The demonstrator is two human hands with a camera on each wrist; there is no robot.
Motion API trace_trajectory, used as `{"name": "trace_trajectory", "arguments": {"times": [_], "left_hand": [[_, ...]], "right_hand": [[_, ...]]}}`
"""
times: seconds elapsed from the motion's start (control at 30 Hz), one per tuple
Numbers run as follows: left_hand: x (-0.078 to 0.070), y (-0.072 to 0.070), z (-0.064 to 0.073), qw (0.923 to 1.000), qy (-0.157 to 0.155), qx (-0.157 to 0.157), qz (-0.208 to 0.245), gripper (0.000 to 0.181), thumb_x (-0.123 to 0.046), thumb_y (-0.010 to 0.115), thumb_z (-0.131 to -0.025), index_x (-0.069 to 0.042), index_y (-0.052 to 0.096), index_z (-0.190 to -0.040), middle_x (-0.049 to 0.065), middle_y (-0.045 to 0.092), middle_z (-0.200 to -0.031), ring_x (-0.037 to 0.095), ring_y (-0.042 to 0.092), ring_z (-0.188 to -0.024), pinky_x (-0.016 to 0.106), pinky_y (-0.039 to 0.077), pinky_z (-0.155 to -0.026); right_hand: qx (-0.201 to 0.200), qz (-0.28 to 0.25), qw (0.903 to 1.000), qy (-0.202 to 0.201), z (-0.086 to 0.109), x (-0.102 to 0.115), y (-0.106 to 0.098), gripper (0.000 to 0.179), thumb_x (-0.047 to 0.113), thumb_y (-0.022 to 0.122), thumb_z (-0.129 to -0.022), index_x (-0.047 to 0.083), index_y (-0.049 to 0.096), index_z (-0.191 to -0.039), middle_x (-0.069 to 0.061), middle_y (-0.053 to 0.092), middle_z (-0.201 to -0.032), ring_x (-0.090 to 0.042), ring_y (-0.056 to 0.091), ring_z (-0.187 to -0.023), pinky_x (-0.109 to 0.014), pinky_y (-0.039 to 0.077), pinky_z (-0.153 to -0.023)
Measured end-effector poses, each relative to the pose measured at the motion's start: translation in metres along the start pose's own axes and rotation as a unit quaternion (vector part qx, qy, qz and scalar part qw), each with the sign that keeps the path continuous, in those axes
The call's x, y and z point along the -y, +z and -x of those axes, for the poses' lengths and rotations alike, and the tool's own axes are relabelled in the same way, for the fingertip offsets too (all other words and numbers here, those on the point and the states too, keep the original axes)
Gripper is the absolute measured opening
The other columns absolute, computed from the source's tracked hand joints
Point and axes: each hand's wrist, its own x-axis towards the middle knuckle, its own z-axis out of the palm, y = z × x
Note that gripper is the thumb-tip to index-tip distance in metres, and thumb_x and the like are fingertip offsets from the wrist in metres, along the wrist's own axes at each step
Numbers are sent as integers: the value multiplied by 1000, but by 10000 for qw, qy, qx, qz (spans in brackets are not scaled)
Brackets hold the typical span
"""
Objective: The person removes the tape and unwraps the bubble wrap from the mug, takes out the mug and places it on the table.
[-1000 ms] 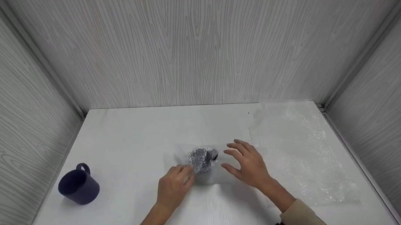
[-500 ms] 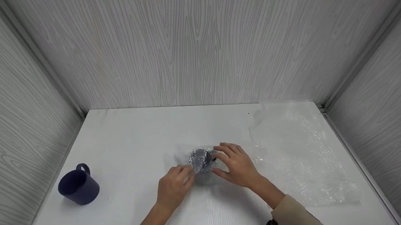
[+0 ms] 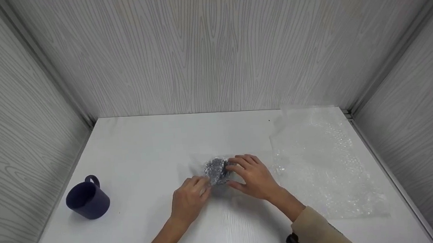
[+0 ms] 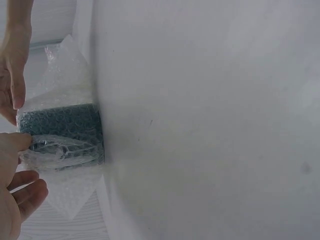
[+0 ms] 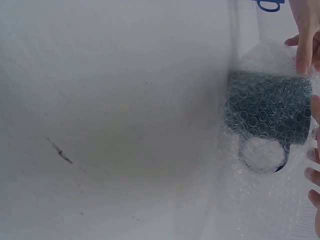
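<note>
A dark mug (image 5: 267, 105) stands upright inside bubble wrap (image 4: 70, 192), its handle side toward my right hand in the right wrist view. The wrap lies over its top as well, glinting in the head view. My left hand (image 3: 188, 200) pinches a wrap edge at the mug's near left side; its thumb lies against the wrap in the left wrist view. My right hand (image 3: 255, 179) is at the mug's right side, fingers bent loosely and apart, fingertips right at the wrap by the rim. The right fingers partly hide the mug's top in the head view.
A second, unwrapped blue mug (image 3: 88, 200) stands at the left of the white table (image 3: 146, 144), handle toward the back. A flat sheet of bubble wrap (image 3: 324, 167) covers the right side. Grey wood-grain panels (image 3: 212, 50) enclose the back and both sides.
My right hand has moved left from beside the wrapped mug to its top right edge, its fingers now over the handle side. The left hand has kept its place on the wrap.
</note>
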Motion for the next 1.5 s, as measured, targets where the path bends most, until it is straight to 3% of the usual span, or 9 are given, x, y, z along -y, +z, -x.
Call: {"name": "trace_trajectory", "arguments": {"times": [0.17,0.4,0.67,1.1,1.5], "left_hand": [[0,1,-2,10000,49,-47,-58,30,-20,93,-78,-18,78,-104,-1,77,-96,15,74,-81,26,60,-62],[-2,-1,-3,9999,-46,115,-48,29,-24,91,-81,-19,77,-105,-1,77,-97,14,75,-82,25,61,-63],[0,-2,-4,9996,-115,255,43,31,-27,91,-82,-17,78,-108,-1,78,-101,15,75,-87,25,62,-67],[-1,-5,-8,9990,-93,421,-76,29,-32,89,-84,-18,76,-106,0,77,-100,17,76,-92,27,62,-67],[3,-10,-10,9989,17,368,-281,28,-31,90,-83,-19,78,-105,-1,77,-101,19,76,-93,28,62,-64]], "right_hand": [[99,63,9999,1,-3,-2,-2,46,48,83,-88,20,74,-124,-2,74,-130,-26,68,-126,-49,53,-109],[323,38,9993,179,-4,-1,-2,40,49,80,-91,22,77,-120,2,74,-128,-23,69,-124,-47,52,-112],[138,53,9998,120,-4,-3,1,38,46,85,-87,22,75,-114,2,75,-123,-22,69,-120,-46,54,-107],[184,-55,9996,199,-5,-3,1,36,47,82,-89,22,76,-115,3,75,-122,-20,69,-117,-46,53,-107],[197,-60,9996,184,-5,-2,2,36,47,82,-89,23,76,-115,4,76,-122,-19,69,-117,-44,54,-106]]}}
